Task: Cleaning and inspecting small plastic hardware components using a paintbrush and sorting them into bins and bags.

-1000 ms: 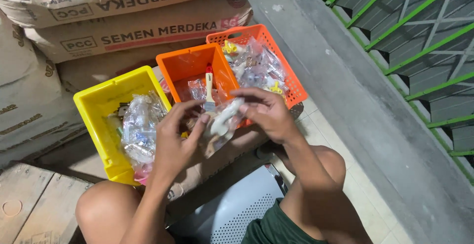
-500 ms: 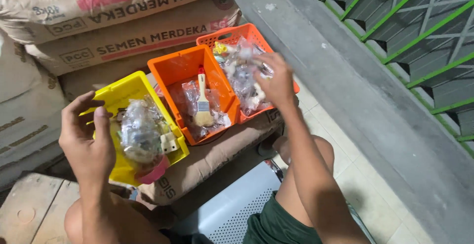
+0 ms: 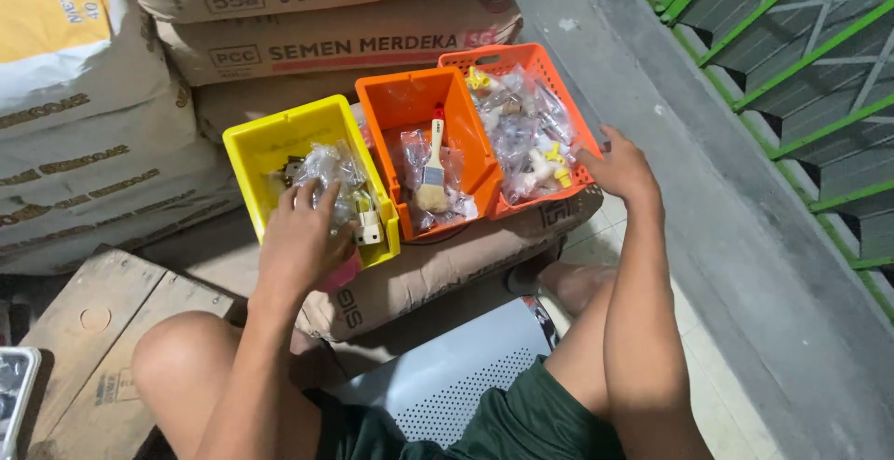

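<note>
Seated person sorting small bagged hardware among three bins set on a cement sack. The left hand (image 3: pixel 303 236) lies palm-down in the yellow bin (image 3: pixel 253 148), fingers curled loosely over a clear plastic bag of small parts (image 3: pixel 326 167); whether it truly grips the bag or only presses on it cannot be told from this view. A white fitting (image 3: pixel 370 230) sits at the bin's near right corner, at about 3 o'clock from that hand and just beside it. At 2 o'clock from the yellow bin and touching it stands the solid orange bin (image 3: pixel 410 106), holding a paintbrush (image 3: pixel 432 176) with a pale handle, bristles toward the viewer, lying over more clear bags. At 3 o'clock from this bin, again touching, is the slotted orange basket (image 3: pixel 503 58), heaped with clear bags of white and yellow fittings (image 3: pixel 540 162). The right hand (image 3: pixel 622 167) rests at the basket's near right corner, fingers slightly spread and empty, touching or just off the rim. The cement sack (image 3: pixel 447 269) carries all three containers; further sacks (image 3: pixel 345 46) are stacked at 12 o'clock, a wooden pallet (image 3: pixel 102 320) lies at 8 o'clock, and green railing (image 3: pixel 792 60) runs at 2 o'clock. Judgement on technique: the bag is best gathered by its neck so that loose parts do not spill, while the right hand steadies the row of bins against sliding on the soft sack.
</note>
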